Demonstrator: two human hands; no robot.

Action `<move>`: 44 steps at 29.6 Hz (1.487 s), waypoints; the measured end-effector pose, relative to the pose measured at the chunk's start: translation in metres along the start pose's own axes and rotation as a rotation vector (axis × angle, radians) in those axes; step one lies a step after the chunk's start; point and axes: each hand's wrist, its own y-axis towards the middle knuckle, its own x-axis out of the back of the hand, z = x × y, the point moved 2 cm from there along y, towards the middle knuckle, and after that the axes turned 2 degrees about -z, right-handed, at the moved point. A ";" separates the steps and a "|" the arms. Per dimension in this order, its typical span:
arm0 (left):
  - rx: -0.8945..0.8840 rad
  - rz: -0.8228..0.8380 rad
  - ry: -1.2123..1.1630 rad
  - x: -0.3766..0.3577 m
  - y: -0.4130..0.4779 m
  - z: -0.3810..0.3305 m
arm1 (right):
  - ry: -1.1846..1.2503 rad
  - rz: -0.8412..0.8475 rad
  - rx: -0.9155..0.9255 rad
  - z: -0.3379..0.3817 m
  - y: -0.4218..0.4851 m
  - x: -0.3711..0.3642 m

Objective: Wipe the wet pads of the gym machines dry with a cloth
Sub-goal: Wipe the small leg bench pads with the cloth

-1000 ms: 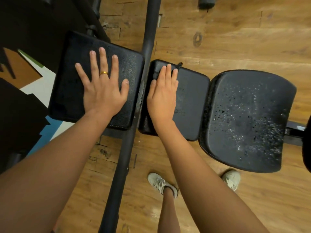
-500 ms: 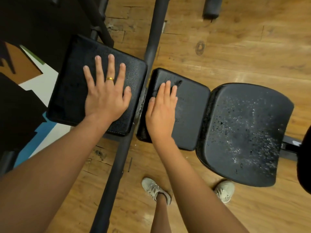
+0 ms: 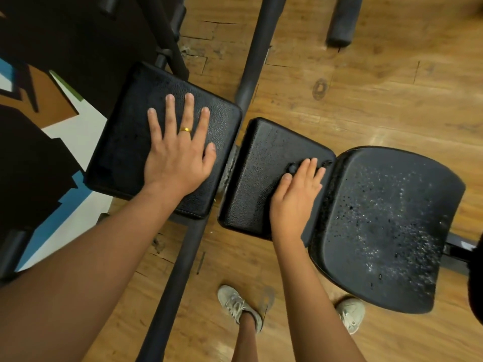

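Two black square pads sit side by side on a gym machine. My left hand (image 3: 179, 150), with a gold ring, lies flat with fingers spread on the left pad (image 3: 125, 142). My right hand (image 3: 296, 192) rests flat, fingers together, on the right edge of the middle pad (image 3: 261, 173). To the right is a larger black seat pad (image 3: 386, 226) speckled with water droplets. No cloth is in view.
A black steel bar (image 3: 183, 262) runs diagonally between the two square pads over the wooden floor (image 3: 366, 100). My two shoes (image 3: 237, 307) stand below the pads. A black roller end (image 3: 342, 22) lies at the top right. Dark machine parts fill the upper left.
My right hand has slid from the left side of the middle pad to its right edge. The left hand stays flat on the left pad. The view has shifted.
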 end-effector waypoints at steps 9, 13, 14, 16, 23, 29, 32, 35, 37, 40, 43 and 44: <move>0.009 -0.001 0.011 -0.001 0.000 -0.001 | -0.009 0.162 0.402 0.064 -0.038 -0.021; 0.005 -0.004 0.003 0.000 -0.001 0.000 | -0.103 0.286 0.739 0.018 -0.034 -0.001; 0.005 -0.008 -0.002 0.000 -0.001 0.000 | -0.105 0.276 0.714 0.002 -0.029 0.006; 0.003 -0.011 -0.012 0.000 0.000 -0.001 | -0.084 0.219 0.551 -0.024 -0.018 0.015; 0.009 0.005 -0.007 0.000 0.002 0.000 | 0.015 0.001 0.087 0.046 0.018 -0.016; 0.006 0.009 -0.025 0.003 -0.001 0.002 | -0.047 0.231 0.474 0.016 -0.062 -0.002; 0.000 0.000 -0.038 0.003 0.000 0.000 | -0.070 0.167 0.347 -0.021 -0.036 0.014; -0.006 -0.003 -0.037 0.002 0.002 -0.001 | -0.040 0.089 0.241 -0.004 0.011 0.006; -0.007 -0.002 -0.027 0.001 0.001 0.000 | -0.014 0.072 0.250 0.029 0.040 -0.006; -0.010 -0.009 -0.019 -0.001 0.002 0.000 | -0.014 0.061 0.342 0.073 0.061 -0.023; -0.007 -0.014 -0.016 0.000 0.001 0.000 | -0.028 0.110 0.489 0.084 0.037 -0.025; -0.006 -0.013 -0.016 0.000 0.001 0.000 | -0.027 0.148 0.550 0.078 0.020 -0.022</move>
